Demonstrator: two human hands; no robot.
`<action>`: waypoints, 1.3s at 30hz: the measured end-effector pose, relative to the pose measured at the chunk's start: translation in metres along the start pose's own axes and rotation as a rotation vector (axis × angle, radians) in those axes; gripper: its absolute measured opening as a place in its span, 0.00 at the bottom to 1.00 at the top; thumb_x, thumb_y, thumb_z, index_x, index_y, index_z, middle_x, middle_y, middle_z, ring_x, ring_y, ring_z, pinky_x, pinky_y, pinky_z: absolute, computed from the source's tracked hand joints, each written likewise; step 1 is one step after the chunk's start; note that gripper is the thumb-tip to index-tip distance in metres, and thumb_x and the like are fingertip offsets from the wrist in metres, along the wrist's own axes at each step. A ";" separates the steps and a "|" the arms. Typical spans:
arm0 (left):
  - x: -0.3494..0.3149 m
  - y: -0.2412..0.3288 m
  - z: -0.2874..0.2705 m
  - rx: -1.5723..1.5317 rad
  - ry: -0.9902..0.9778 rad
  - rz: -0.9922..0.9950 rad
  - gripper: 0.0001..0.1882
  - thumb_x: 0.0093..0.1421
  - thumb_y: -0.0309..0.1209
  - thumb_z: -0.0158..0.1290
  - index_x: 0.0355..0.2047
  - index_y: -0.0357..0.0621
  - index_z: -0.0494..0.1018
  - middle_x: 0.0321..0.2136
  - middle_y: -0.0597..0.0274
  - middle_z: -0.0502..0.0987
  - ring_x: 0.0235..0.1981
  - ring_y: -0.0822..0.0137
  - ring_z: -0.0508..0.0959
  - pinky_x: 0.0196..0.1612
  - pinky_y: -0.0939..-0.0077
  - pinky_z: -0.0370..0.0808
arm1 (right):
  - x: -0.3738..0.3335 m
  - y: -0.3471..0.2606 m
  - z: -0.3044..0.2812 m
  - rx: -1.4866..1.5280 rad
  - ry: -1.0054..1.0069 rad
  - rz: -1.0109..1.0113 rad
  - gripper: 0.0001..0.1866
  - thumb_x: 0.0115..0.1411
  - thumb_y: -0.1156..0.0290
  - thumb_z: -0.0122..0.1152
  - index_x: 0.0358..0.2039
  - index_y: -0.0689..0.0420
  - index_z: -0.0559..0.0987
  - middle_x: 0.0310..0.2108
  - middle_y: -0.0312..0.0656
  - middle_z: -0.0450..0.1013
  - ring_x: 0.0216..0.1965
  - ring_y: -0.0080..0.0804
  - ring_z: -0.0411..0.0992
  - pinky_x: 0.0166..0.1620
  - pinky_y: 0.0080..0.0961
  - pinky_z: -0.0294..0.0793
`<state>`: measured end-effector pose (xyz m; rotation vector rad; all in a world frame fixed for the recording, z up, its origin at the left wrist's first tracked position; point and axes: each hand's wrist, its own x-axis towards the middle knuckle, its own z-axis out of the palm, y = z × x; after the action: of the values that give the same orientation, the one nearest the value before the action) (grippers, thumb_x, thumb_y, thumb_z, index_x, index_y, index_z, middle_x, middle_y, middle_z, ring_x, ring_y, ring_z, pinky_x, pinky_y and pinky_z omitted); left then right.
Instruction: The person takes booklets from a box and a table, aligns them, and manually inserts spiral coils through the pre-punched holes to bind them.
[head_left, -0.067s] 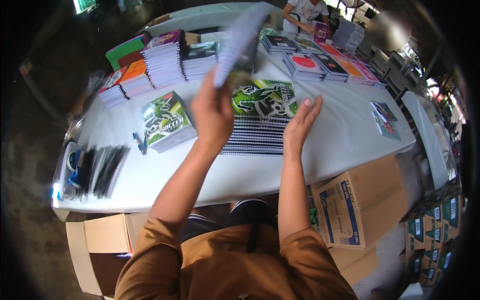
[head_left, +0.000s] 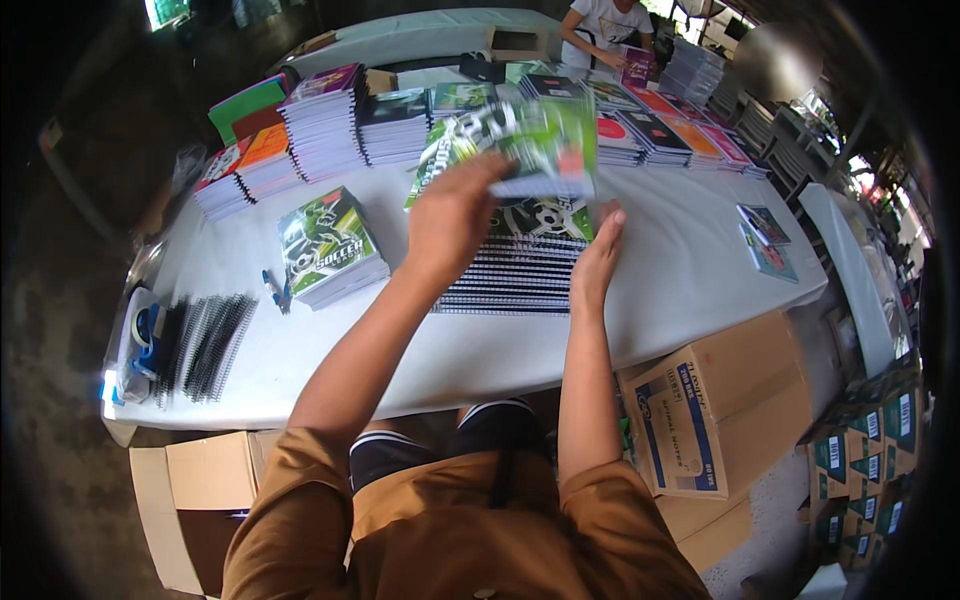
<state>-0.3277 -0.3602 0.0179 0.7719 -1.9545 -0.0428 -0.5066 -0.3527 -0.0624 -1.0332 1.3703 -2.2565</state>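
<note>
The left hand (head_left: 455, 220) holds a green notebook (head_left: 562, 128) in the air, and its fingers seem bent around the edge, although motion blur hides the exact grip. This notebook is above the far part of a stack of spiral notebooks (head_left: 510, 277), which lies at the middle of the white table (head_left: 690, 245). The right hand (head_left: 596, 250) stands upright at the right side of this stack, with fingers extended and gripping nothing that I can see; probably it serves as a side wall to keep the books even, but whether it presses them I cannot tell. The bindings lie stepped toward the near side, maybe because the coils are thicker than the covers. On the left are a green-covered pile (head_left: 330, 245), a blue and white tool (head_left: 275, 290) and, nearer, loose black coils (head_left: 215, 340), perhaps placed there for easy reach. On the far side, a tall purple-topped pile (head_left: 325, 125) and orange-covered books (head_left: 690, 135) limit the space, while the raised notebook itself hides part of what is behind it
</note>
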 end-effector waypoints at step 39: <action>-0.218 -0.048 -0.170 -0.410 0.029 -0.793 0.32 0.45 0.16 0.49 0.54 0.36 0.59 0.49 0.54 0.67 0.53 0.63 0.65 0.57 0.70 0.58 | -0.181 -0.024 0.021 0.400 -0.912 0.406 0.05 0.53 0.80 0.59 0.32 0.63 0.78 0.31 0.36 0.75 0.31 0.18 0.71 0.36 0.16 0.70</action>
<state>-0.0993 -0.2337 -0.0851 1.1973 -1.4295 -0.8695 -0.3640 -0.2485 -0.1122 -1.2487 0.6215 -1.3692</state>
